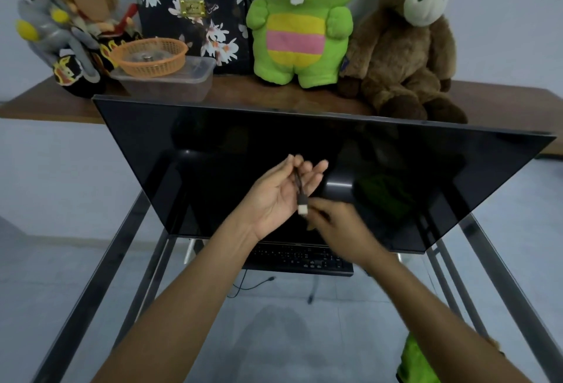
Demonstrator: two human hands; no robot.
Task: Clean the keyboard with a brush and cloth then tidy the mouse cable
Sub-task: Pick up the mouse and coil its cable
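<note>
Left hand (283, 197) grip holds gathered mouse cable (298, 183) loops; right hand (338, 221), blurred, pinches near the USB plug (302, 208); keep coils even, finishing with the plug tucked.

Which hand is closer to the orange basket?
Left. The left hand is up in front of the dark glass, below and right of the basket. The right hand sits lower and farther right, pinching the cable.

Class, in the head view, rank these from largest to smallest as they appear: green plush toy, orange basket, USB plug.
1. Green plush toy
2. Orange basket
3. USB plug, smallest although it is nearest the camera.
</note>
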